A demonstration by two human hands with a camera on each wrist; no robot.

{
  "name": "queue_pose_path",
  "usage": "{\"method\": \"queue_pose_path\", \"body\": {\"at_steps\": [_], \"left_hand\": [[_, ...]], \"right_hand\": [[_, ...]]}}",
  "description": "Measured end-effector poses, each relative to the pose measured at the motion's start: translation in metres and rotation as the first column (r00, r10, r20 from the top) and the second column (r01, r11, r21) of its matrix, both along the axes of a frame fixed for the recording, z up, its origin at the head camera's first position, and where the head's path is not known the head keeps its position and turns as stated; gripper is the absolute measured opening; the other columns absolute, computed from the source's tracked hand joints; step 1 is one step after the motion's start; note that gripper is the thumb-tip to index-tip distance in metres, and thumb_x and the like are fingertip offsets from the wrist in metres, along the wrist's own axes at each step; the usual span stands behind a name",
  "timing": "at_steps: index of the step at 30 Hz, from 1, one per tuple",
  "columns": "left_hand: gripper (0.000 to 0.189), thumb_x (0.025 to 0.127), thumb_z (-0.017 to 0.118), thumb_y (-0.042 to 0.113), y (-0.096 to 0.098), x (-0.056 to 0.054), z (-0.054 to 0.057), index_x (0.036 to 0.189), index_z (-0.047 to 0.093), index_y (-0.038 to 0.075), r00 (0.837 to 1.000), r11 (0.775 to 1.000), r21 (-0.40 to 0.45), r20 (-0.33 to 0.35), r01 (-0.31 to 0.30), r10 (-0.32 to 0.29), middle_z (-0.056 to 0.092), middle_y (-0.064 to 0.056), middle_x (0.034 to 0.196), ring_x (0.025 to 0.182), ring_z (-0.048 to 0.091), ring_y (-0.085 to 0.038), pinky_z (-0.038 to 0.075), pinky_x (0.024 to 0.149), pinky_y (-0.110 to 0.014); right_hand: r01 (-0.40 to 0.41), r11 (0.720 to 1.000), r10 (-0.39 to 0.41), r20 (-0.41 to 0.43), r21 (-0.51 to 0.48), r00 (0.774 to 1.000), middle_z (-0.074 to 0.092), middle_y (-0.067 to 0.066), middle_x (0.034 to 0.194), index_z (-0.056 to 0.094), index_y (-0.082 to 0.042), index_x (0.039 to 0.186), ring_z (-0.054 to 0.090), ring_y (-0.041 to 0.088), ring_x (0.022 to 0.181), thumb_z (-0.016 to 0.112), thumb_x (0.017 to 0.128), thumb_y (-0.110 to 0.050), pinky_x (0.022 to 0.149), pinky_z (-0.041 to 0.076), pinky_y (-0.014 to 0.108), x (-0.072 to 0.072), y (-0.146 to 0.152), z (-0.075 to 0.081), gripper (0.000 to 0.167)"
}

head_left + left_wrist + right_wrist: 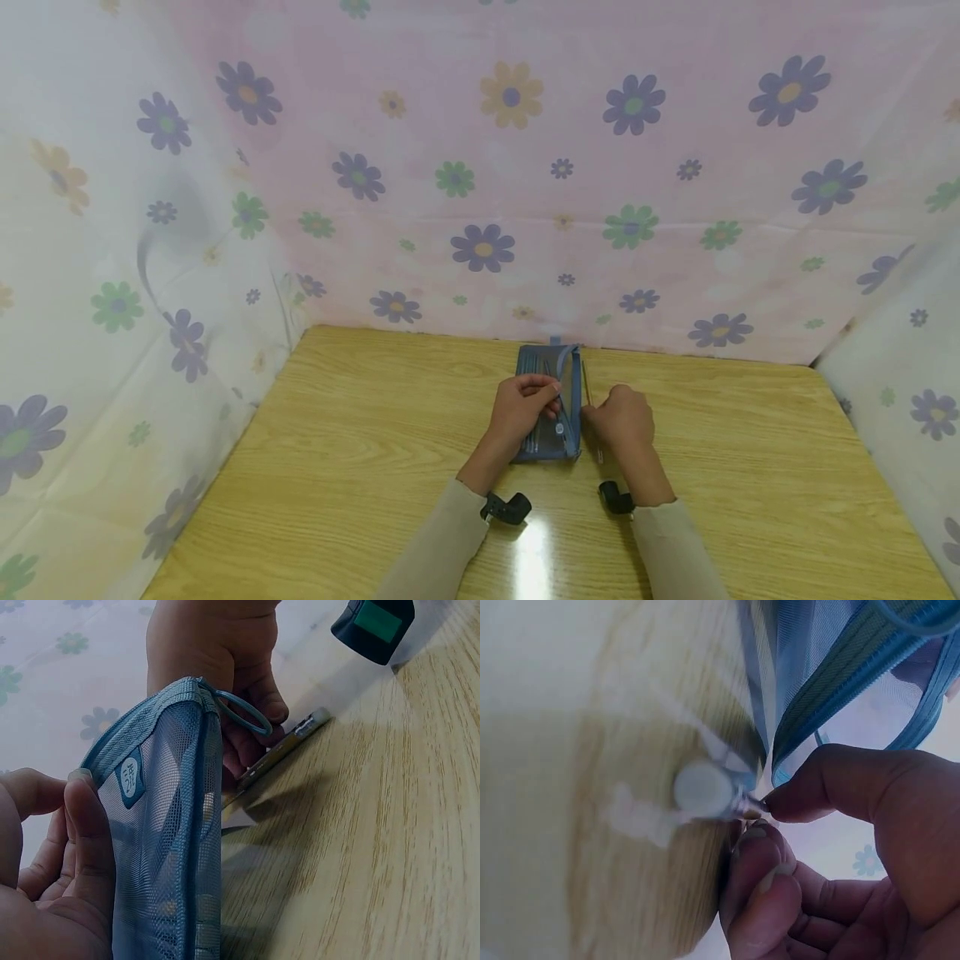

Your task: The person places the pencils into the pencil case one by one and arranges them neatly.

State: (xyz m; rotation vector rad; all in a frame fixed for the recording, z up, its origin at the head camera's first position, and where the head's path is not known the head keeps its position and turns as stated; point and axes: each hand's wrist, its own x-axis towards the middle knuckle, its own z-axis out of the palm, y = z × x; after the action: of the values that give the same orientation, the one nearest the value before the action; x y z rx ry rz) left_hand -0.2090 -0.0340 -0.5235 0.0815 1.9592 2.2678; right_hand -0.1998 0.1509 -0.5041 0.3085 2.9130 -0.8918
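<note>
A blue mesh zip pencil case (547,450) lies on the table, with several slim stick-like items (529,363) showing at its left side. My left hand (519,406) pinches the edge of its zipped opening between thumb and forefinger, near a small label (131,777) in the left wrist view. Just right of the case, my right hand (624,419) pinches a pencil (279,755) between thumb and fingers. The pencil's white eraser (704,788) faces the right wrist camera, and its other end points toward the back wall. A cord loop (244,712) hangs from the case's zip end.
The wood-grain table (337,467) reaches back to a flower-patterned cloth wall (420,208), with more cloth at both sides. Black wrist cameras sit on the left wrist (508,508) and right wrist (617,498). A bright reflection lies on the table in front.
</note>
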Motion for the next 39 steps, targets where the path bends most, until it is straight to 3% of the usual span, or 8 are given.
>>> {"method": "queue_pose_path", "body": {"at_steps": [4,11,20,28,39], "left_hand": [[0.019,0.100,0.076,0.014,0.000,0.000,0.000,0.110,0.076,-0.003,1.000,1.000,0.004,-0.001,0.000,0.000,0.075,-0.011,0.086,0.070,0.071,-0.015,0.066,0.072,-0.044],[0.019,0.101,0.076,0.014,0.000,0.001,-0.001,0.110,0.076,-0.003,1.000,1.000,0.008,0.003,0.006,-0.006,0.075,-0.010,0.086,0.070,0.071,-0.015,0.066,0.071,-0.043],[0.021,0.101,0.076,0.016,0.000,0.001,-0.001,0.111,0.076,-0.003,1.000,1.000,0.003,0.010,0.005,-0.005,0.075,-0.010,0.086,0.070,0.070,-0.015,0.066,0.071,-0.041],[0.021,0.101,0.075,0.015,0.000,0.001,-0.001,0.111,0.075,-0.004,1.000,1.000,0.006,-0.002,0.007,-0.007,0.075,-0.010,0.086,0.070,0.070,-0.014,0.066,0.070,-0.040],[0.018,0.101,0.074,0.011,0.001,0.000,-0.002,0.110,0.076,-0.004,1.000,1.000,0.006,-0.012,0.005,-0.005,0.074,-0.007,0.083,0.070,0.070,-0.014,0.066,0.069,-0.038]], "right_hand": [[0.003,1.000,-0.003,0.008,0.009,1.000,0.060,0.006,0.059,0.061,-0.006,0.064,0.058,0.024,0.052,0.078,0.089,-0.029,0.043,0.041,0.033,0.001,0.000,0.001,0.038],[-0.007,1.000,0.007,0.024,-0.026,1.000,0.055,0.002,0.054,0.059,-0.009,0.057,0.053,0.020,0.049,0.078,0.088,-0.029,0.042,0.039,0.030,0.001,0.003,0.001,0.041],[-0.031,0.993,0.030,-0.011,-0.113,0.999,0.066,0.004,0.057,0.074,-0.003,0.063,0.057,0.019,0.050,0.079,0.090,-0.028,0.044,0.044,0.029,0.001,0.006,0.005,0.037],[-0.053,0.978,0.039,-0.072,-0.204,0.997,0.043,-0.007,0.042,0.060,-0.011,0.047,0.037,0.011,0.041,0.075,0.090,-0.024,0.042,0.030,0.024,0.002,0.006,0.012,0.047],[-0.075,0.971,0.069,-0.035,-0.228,0.997,0.070,0.010,0.060,0.075,-0.002,0.065,0.061,0.021,0.053,0.074,0.091,-0.023,0.051,0.047,0.030,0.004,0.006,0.022,0.033]]}}
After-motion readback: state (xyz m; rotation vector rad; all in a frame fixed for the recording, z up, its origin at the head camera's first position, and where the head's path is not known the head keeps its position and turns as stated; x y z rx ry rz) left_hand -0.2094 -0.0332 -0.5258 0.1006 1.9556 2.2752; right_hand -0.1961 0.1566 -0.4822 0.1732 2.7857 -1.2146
